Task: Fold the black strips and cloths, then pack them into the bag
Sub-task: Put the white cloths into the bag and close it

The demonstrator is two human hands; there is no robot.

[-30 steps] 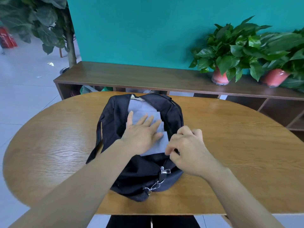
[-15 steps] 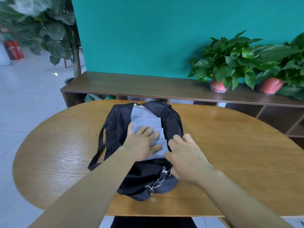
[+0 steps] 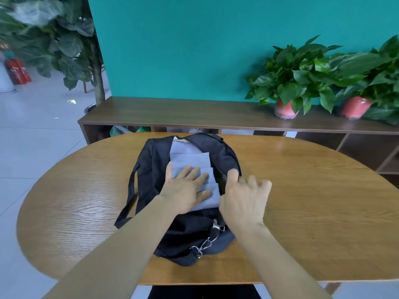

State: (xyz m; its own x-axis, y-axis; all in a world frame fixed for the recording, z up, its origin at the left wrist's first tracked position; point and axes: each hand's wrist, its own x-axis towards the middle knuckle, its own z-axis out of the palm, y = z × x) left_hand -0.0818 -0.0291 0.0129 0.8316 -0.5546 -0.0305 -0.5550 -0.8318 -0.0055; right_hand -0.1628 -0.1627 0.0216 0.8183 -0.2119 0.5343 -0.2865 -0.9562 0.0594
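1. Teal wall fills the top middle of the frame, with a long low shelf under it and two potted plants at the upper right. A big leafy tree stands at the upper left.

2. Lower down, a round wooden bench takes up most of the frame. A black bag lies flat on it, right in the middle, with its top open and its strap trailing to the left.

3. Folded grey-blue cloths lie inside the open bag, stacked in steps one on another. They are in the middle of the frame, between the bag's two dark sides.

4. The left hand rests flat on the cloths. Its grip is spread, with straight fingers pressing the pile down.

5. The right hand is at the bag's right edge, just beside the cloths. It looks blurry. Its grip looks loose and spread, and it does not seem to pinch anything.

6. How far along? The cloths look folded and packed, so that part seems nearly done.

7. No black strips can be seen on the bench. They may be under the cloths in the bag, but that is hidden, so I cannot tell.

8. What may be left: pat the pile flat, tuck it in, and close the bag. Metal clips hang at the bag's near end, and the bag is not yet closed.
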